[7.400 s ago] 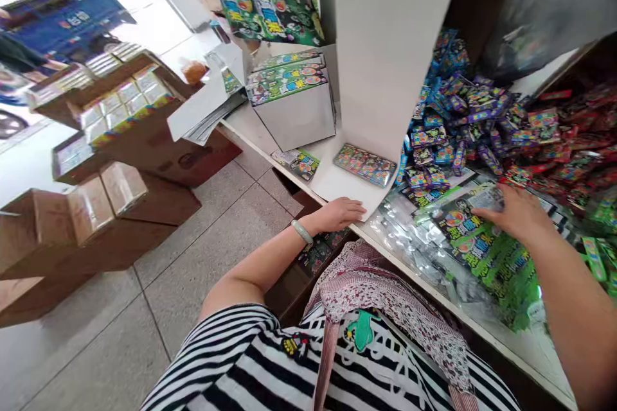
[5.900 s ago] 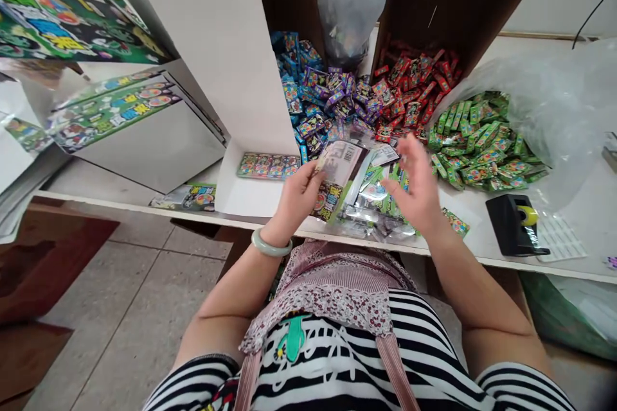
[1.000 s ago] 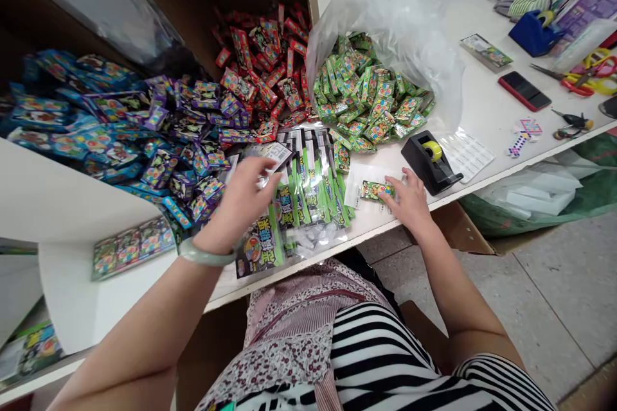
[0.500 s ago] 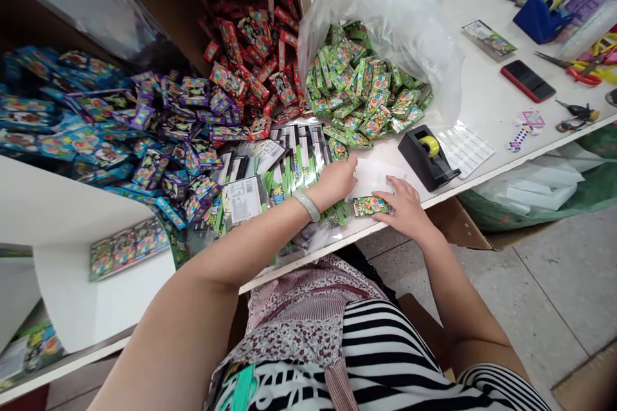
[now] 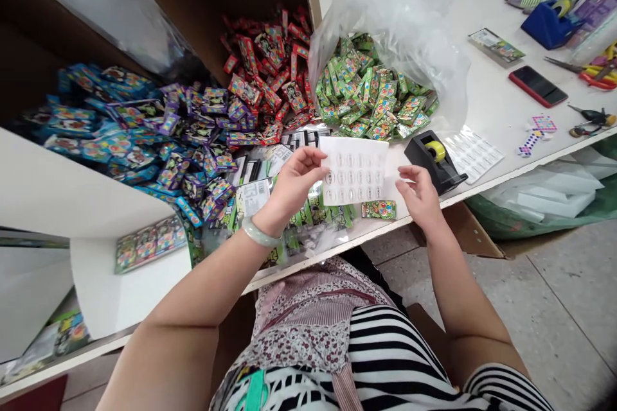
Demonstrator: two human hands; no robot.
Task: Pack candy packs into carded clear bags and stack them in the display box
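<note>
My left hand (image 5: 297, 187) pinches the left edge of a white sheet of clear round stickers (image 5: 354, 173), printed in rows, and keeps it raised above the table. To the right of the sheet, apart from it, is my right hand (image 5: 420, 200), fingers slightly bent and a gap between thumb and forefinger; nothing shows in it. A small green printed box (image 5: 378, 209) lies at the table's front edge below the sheet. Under my left hand are flat clear-wrapped green packs (image 5: 308, 215), partly covered by the sheet.
Green boxes (image 5: 380, 99) spill from a clear plastic bag (image 5: 419, 13). Red (image 5: 270, 70), purple (image 5: 193, 122) and blue boxes (image 5: 96, 122) are heaped at the left. A black tape dispenser (image 5: 434, 164), another sticker sheet (image 5: 475, 153), a phone (image 5: 537, 85) and scissors (image 5: 585, 72) lie rightward.
My left hand has lifted the sticker sheet off the table and drawn it leftward. My right hand has let go of the small green box and moved slightly right.
</note>
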